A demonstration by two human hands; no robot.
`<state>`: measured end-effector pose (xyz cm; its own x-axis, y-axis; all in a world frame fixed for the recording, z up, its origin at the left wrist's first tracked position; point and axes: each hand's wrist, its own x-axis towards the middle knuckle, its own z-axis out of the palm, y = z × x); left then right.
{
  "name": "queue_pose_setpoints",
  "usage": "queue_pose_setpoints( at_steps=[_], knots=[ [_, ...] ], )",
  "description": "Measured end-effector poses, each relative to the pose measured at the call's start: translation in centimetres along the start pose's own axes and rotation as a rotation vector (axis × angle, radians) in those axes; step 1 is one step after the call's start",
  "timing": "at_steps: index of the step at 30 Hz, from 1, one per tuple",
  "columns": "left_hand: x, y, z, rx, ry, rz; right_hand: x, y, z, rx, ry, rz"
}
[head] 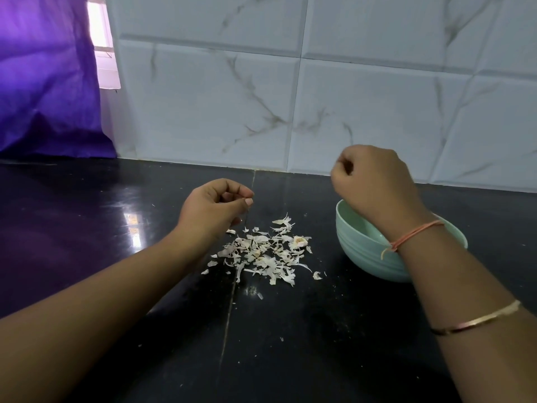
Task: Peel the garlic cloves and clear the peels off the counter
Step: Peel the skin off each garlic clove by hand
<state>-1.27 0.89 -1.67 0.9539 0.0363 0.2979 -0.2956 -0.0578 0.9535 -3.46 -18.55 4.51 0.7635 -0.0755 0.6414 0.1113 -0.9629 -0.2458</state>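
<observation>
Just now the right hand [374, 184] is hovering above the far rim of the green bowl [363, 251], fingers curled into a fist; whether it is gripping anything is hidden. Left of the bowl, the garlic peels [261, 254] are lying in a loose heap on the black counter [116, 228]. Further left of the bowl, just behind the heap, the left hand [212, 210] is hanging with its fingers curled and thumb meeting fingertip; anything pinched there is too small to tell.
</observation>
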Motion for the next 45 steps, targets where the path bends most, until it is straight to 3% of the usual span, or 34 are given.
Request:
queue_pose_setpoints(
  at_steps=[3,7,11,21,30,39,45],
  knots=[
    [0.1,-0.1,-0.1,-0.003,0.004,-0.01,-0.8,-2.0,0.7,0.12,0.036,-0.269],
    [0.3,-0.2,-0.2,0.018,0.031,0.004,-2.1,-3.8,2.5,0.194,-0.318,-0.467],
    [0.4,-0.2,-0.3,0.041,0.046,0.012,-3.2,-4.2,4.3,0.055,-0.597,-0.469],
    [0.4,-0.1,-0.4,0.038,0.053,0.004,-3.5,-4.4,4.5,0.078,-0.721,-0.384],
    [0.3,-0.1,-0.4,0.042,0.043,0.002,-3.6,-4.2,4.8,0.041,-0.694,-0.399],
    [-0.1,0.4,0.0,0.033,-0.064,-0.033,-3.1,-4.1,4.8,0.28,-0.285,-0.289],
    [-0.5,0.2,0.1,0.069,-0.216,-0.056,-2.9,-3.5,5.3,0.446,-0.166,-0.184]
  ],
)
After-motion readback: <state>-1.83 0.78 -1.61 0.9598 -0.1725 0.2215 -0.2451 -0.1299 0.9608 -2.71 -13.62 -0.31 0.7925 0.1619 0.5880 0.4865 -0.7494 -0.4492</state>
